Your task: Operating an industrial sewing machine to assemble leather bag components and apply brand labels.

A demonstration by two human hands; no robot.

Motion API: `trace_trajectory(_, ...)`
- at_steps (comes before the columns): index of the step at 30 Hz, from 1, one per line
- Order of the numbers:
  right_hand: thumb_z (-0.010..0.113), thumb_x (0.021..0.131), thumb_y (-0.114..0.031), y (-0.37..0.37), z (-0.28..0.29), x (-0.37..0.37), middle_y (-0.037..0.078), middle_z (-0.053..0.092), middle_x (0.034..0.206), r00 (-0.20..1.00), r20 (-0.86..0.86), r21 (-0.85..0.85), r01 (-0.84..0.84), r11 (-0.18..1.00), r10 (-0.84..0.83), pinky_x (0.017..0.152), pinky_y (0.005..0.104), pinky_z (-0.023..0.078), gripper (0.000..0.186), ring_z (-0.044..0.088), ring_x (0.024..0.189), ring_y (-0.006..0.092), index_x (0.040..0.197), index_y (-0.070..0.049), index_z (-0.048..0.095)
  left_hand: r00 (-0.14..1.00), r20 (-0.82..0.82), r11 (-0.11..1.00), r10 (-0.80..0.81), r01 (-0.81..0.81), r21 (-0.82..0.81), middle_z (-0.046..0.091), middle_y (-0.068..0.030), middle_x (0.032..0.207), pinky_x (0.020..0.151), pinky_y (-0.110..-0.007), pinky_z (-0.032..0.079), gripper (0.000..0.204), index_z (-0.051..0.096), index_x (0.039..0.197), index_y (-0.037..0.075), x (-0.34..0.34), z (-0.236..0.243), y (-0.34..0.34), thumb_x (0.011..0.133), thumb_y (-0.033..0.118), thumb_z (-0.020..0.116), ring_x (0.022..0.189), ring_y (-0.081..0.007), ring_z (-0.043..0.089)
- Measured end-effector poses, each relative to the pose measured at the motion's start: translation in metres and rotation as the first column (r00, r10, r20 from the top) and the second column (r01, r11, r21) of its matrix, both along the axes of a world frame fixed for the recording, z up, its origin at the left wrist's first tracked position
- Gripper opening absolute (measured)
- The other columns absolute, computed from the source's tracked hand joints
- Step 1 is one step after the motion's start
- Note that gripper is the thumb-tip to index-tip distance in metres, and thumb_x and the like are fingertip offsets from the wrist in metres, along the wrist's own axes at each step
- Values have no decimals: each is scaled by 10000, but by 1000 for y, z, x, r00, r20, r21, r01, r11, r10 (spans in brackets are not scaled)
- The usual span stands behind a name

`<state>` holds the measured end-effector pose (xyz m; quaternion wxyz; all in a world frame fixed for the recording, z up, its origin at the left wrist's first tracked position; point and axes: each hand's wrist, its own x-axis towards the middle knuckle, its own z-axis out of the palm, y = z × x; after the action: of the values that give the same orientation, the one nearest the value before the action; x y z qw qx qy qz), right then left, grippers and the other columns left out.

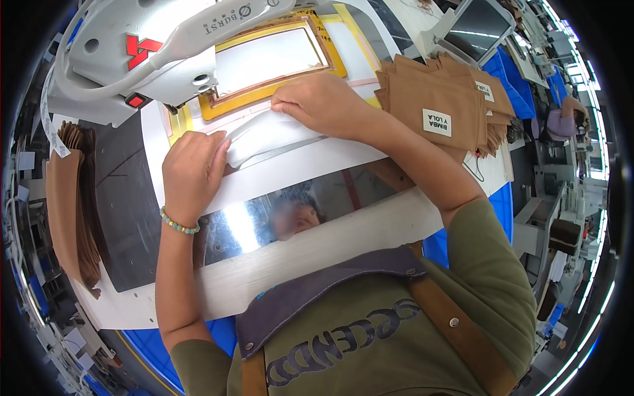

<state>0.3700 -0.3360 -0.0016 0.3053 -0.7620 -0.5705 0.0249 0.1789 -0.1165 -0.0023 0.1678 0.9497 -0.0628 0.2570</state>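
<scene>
A thin, limp white piece, cloth or soft sheet [267, 135], is stretched between my two hands and bulges up a little in the middle. My left hand [191, 168], with a beaded bracelet at its wrist, pinches its left end between thumb and fingers. The fingers of my right hand [323, 109] are closed on its upper edge, further right. Just beyond lies a yellow-edged rectangular frame [238, 104] with a white centre. Under the piece is a larger white sheet [277, 162] on a shiny metal plate [244, 228].
A white sewing machine head [99, 69] overhangs the upper left. Brown fabric pouches with white labels [413, 99] are piled at the right; folded brown pieces [66, 211] stand at the left edge. A screen [479, 30] and blue bin [512, 82] are at the far right.
</scene>
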Motion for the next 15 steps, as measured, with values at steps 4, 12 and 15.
trace_trajectory(4, 676, 1023, -236, 1, 3, 3, 156, 774, 961, 999, 46, 69, -26, 997, 23, 814, 418, 566, 249, 731, 890, 338, 1030, -8, 776, 996, -77, 997, 55, -59, -43, 732, -129, 933, 756, -384, 540, 117, 753, 1050, -8, -1, 0, 6, 975, 78, 728, 828, -291, 676)
trace_trajectory(12, 664, 1006, -186, 27, 29, 63, 149, 757, 890, 998, 52, 116, -28, 993, 22, 771, 398, 547, 181, 711, 825, 311, 977, -37, 762, 976, -144, 979, 161, -138, 152, 596, -205, 1529, 1209, -499, 399, 302, 732, 1252, -18, 2, -18, 19, 1029, 168, 648, 1449, -429, 507)
trace_trajectory(15, 663, 983, -148, 32, 36, 90, 111, 740, 823, 1000, 22, -294, 6, 956, 1, 725, 353, 527, 151, 684, 740, 221, 943, -42, 763, 951, -271, 981, 146, -104, 164, 462, -244, 1630, 1267, -531, 279, 418, 634, 1385, -54, 0, -22, 21, 1059, 203, 585, 1558, -433, 351)
